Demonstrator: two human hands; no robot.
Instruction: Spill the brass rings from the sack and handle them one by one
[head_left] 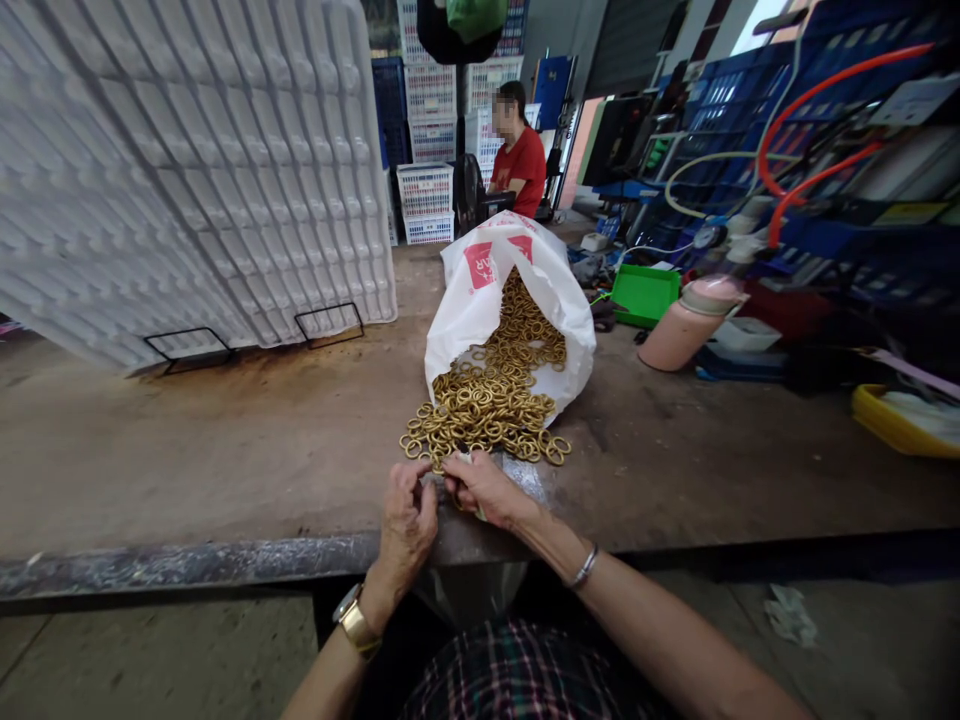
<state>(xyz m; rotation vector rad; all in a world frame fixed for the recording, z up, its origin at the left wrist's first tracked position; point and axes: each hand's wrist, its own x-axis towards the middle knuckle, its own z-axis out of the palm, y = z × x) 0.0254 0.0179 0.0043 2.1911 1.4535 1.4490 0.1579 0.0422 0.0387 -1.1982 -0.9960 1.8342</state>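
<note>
A white plastic bag (480,300) lies open on the workbench (225,450), spilling a heap of brass rings (491,400) toward me. My left hand (407,525) and my right hand (484,487) meet at the bench's front edge, just below the heap. My right hand's fingers pinch a small silvery item next to a ring; what exactly it is stays unclear. My left hand's fingers curl closed at the same spot, and what they grip is hidden. A clear plastic bag (525,480) lies under my right hand.
A tall stack of white moulded trays (195,170) leans at the back left on black wire stands. A pink flask (690,325), a green tray (643,295) and a yellow tray (896,425) sit to the right. A person in a red shirt (519,160) sits at the far end.
</note>
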